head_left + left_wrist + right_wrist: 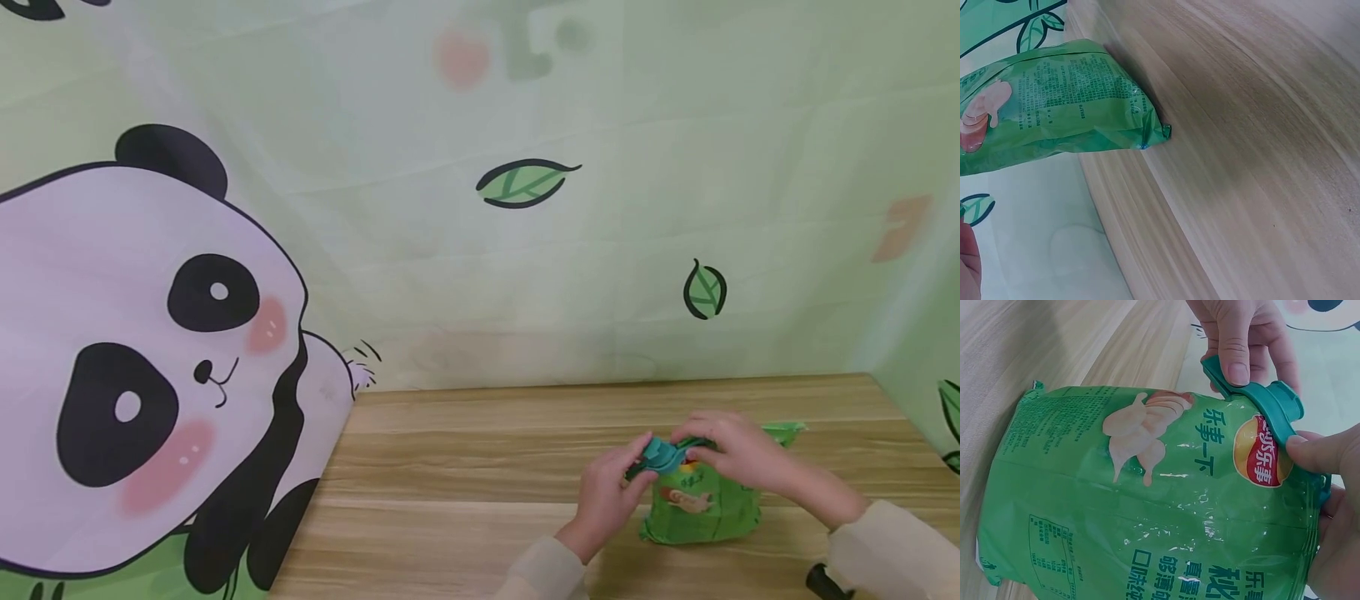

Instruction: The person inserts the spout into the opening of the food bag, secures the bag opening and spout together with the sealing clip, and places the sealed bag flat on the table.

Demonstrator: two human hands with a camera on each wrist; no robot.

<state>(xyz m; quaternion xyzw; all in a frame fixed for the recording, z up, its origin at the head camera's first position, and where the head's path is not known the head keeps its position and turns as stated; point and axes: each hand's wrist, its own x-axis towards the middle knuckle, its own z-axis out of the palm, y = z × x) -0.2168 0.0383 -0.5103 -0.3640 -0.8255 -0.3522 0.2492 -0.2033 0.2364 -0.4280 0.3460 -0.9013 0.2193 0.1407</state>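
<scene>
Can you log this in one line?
left hand: pinches teal plastic clip | right hand: holds clip | clip: at top of glossy green snack bag

Left hand (606, 490) pinches — right hand (738, 448) (likewise).

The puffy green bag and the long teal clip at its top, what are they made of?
The puffy green plastic-looking bag is probably thin, shiny film: it wrinkles and bright glints show. The long teal plastic-looking clip seems hard and smooth, with a soft shine, because it has a neat moulded shape. Any foil lining inside the bag is hidden.
</scene>
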